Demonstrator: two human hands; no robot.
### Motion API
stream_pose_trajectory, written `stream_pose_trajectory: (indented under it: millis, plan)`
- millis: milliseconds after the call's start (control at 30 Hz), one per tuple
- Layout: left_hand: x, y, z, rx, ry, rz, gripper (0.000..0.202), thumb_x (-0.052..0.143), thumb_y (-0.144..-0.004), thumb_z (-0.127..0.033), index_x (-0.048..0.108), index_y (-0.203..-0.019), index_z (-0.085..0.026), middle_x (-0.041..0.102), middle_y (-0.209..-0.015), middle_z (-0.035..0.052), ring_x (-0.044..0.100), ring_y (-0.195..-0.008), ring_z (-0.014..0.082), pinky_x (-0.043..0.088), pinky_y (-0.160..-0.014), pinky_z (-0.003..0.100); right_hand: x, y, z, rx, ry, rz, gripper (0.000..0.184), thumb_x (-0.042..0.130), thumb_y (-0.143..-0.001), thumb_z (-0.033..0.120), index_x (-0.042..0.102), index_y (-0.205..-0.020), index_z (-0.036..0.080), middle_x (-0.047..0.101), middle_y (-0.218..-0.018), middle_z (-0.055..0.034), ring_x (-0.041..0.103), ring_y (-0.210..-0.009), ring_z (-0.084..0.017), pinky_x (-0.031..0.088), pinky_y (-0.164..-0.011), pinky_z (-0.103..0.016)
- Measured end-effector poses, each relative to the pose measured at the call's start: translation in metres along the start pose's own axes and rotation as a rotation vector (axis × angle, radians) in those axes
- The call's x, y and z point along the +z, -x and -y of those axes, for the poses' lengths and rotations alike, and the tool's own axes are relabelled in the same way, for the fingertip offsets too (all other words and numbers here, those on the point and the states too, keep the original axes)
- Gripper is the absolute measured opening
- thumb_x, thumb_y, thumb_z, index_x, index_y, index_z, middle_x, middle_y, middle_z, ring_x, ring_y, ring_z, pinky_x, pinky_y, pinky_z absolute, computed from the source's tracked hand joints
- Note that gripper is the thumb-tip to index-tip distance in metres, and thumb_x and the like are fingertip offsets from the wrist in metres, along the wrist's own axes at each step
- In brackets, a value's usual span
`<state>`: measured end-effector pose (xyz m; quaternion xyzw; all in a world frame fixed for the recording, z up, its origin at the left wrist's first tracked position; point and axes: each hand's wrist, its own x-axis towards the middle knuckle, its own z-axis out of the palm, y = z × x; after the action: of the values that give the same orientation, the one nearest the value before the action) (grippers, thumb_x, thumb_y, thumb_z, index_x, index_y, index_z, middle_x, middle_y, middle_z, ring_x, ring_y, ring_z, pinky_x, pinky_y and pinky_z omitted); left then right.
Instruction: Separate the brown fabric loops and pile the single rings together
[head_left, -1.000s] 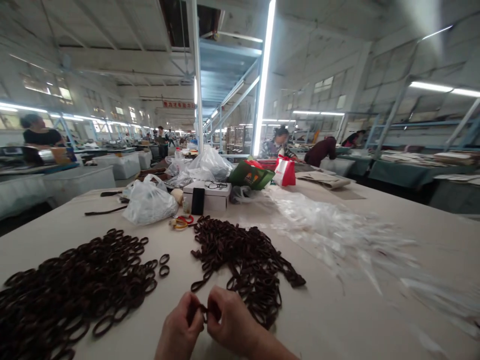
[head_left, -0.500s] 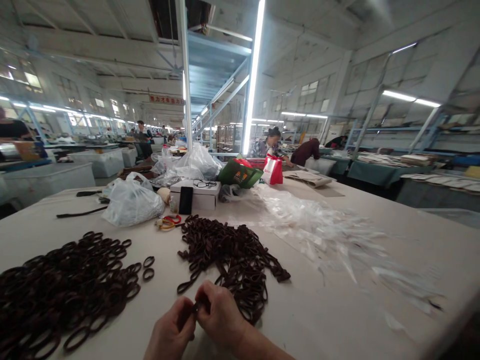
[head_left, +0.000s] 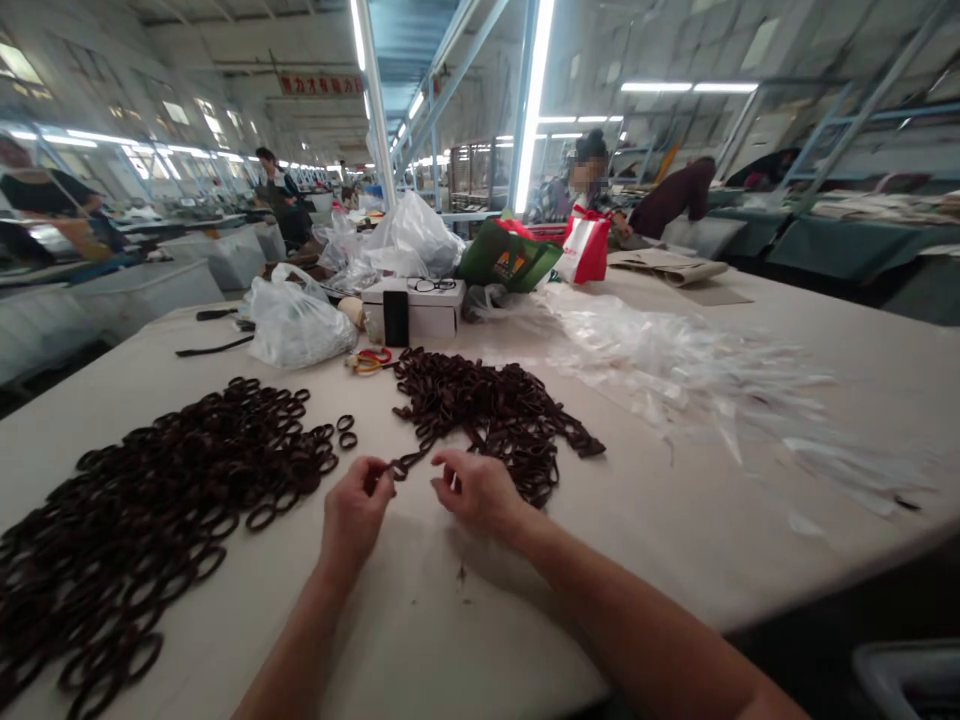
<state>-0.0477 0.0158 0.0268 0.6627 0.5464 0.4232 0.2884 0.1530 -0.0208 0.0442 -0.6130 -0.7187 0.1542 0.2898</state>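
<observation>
A small dark brown loop (head_left: 400, 468) sits at the fingertips of my left hand (head_left: 354, 508), whose thumb and forefinger are closed on it. Just to the right, my right hand (head_left: 476, 490) has its fingers slightly curled and apart, with nothing visible in them. Beyond my hands is a pile of flattened brown loops (head_left: 495, 400); one from its near edge reaches close to the loop in my left hand. On the left side of the table spreads a large heap of rounder brown loops (head_left: 195, 460), with two single ones beside it.
Red-and-yellow-handled scissors (head_left: 369, 361) lie behind the pile. Farther back stand a white box (head_left: 435, 310) with glasses on it, a black phone (head_left: 395, 318), plastic bags (head_left: 300, 320) and a green bag (head_left: 510, 258). Clear plastic strips (head_left: 675, 340) cover the right side. People work beyond.
My hands have separated: the right one has come off the piece both were holding and moved right. The camera view has tilted down, showing more of the table and my forearms.
</observation>
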Motion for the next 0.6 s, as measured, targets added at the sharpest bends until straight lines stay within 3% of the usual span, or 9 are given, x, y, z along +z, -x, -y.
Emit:
stream_pose_trajectory:
  millis: [67, 167, 233, 300, 367, 500, 600]
  plan:
    - [-0.028, -0.016, 0.014, -0.019, -0.001, -0.300, 0.035, 0.061, -0.077, -0.045, 0.057, -0.097, -0.016, 0.064, -0.079, 0.0021, 0.063, -0.064, 0.0174, 0.050, -0.061, 0.026, -0.021, -0.007, -0.011, 0.095, 0.103, -0.079, 0.020, 0.050, -0.088, 0.029, 0.062, -0.104, 0.023, 0.067, -0.091, -0.0018, 0.060, -0.079, -0.014, 0.041, -0.075, -0.024]
    - [-0.071, -0.034, 0.032, 0.063, 0.053, -0.782, 0.051, 0.071, -0.065, -0.035, 0.051, -0.107, -0.014, 0.058, -0.112, 0.0102, 0.064, -0.079, 0.0182, 0.053, -0.066, 0.028, -0.055, -0.017, -0.036, 0.289, 0.272, -0.189, 0.023, 0.044, -0.091, 0.031, 0.062, -0.100, 0.020, 0.066, -0.099, -0.0088, 0.061, -0.088, -0.020, 0.041, -0.077, -0.030]
    - [-0.086, -0.038, 0.036, 0.111, 0.090, -0.897, 0.052, 0.071, -0.063, -0.029, 0.050, -0.107, -0.014, 0.052, -0.120, 0.0125, 0.063, -0.088, 0.0196, 0.054, -0.066, 0.027, -0.070, -0.021, -0.052, 0.412, 0.363, -0.202, 0.025, 0.047, -0.090, 0.035, 0.063, -0.097, 0.017, 0.067, -0.092, -0.0120, 0.062, -0.085, -0.024, 0.042, -0.074, -0.033]
    - [-0.086, -0.037, 0.033, 0.153, 0.105, -0.860, 0.048, 0.070, -0.065, -0.027, 0.050, -0.107, -0.014, 0.052, -0.118, 0.0122, 0.063, -0.090, 0.0199, 0.054, -0.065, 0.025, -0.075, -0.022, -0.063, 0.479, 0.424, -0.169, 0.028, 0.051, -0.088, 0.040, 0.065, -0.094, 0.016, 0.067, -0.085, -0.0128, 0.063, -0.083, -0.025, 0.044, -0.072, -0.034]
    - [-0.072, -0.031, 0.025, 0.190, 0.104, -0.738, 0.044, 0.069, -0.070, -0.027, 0.051, -0.107, -0.014, 0.051, -0.118, 0.0118, 0.062, -0.091, 0.0193, 0.054, -0.065, 0.024, -0.068, -0.022, -0.065, 0.457, 0.453, -0.116, 0.030, 0.055, -0.086, 0.043, 0.065, -0.094, 0.016, 0.067, -0.088, -0.0124, 0.063, -0.084, -0.026, 0.045, -0.071, -0.033]
    - [-0.032, -0.016, 0.005, 0.200, 0.130, -0.458, 0.041, 0.066, -0.077, -0.030, 0.050, -0.113, -0.017, 0.052, -0.118, 0.0107, 0.062, -0.094, 0.0186, 0.055, -0.069, 0.024, -0.042, -0.019, -0.050, 0.258, 0.417, -0.039, 0.023, 0.060, -0.085, 0.035, 0.065, -0.101, 0.020, 0.065, -0.101, -0.0099, 0.062, -0.090, -0.023, 0.045, -0.075, -0.030]
    - [-0.011, -0.006, -0.004, 0.214, 0.149, -0.306, 0.038, 0.063, -0.081, -0.031, 0.050, -0.114, -0.019, 0.054, -0.117, 0.0095, 0.063, -0.092, 0.0180, 0.055, -0.071, 0.027, -0.027, -0.017, -0.038, 0.113, 0.308, 0.007, 0.013, 0.060, -0.084, 0.023, 0.067, -0.094, 0.022, 0.065, -0.098, -0.0059, 0.061, -0.089, -0.018, 0.044, -0.080, -0.027]
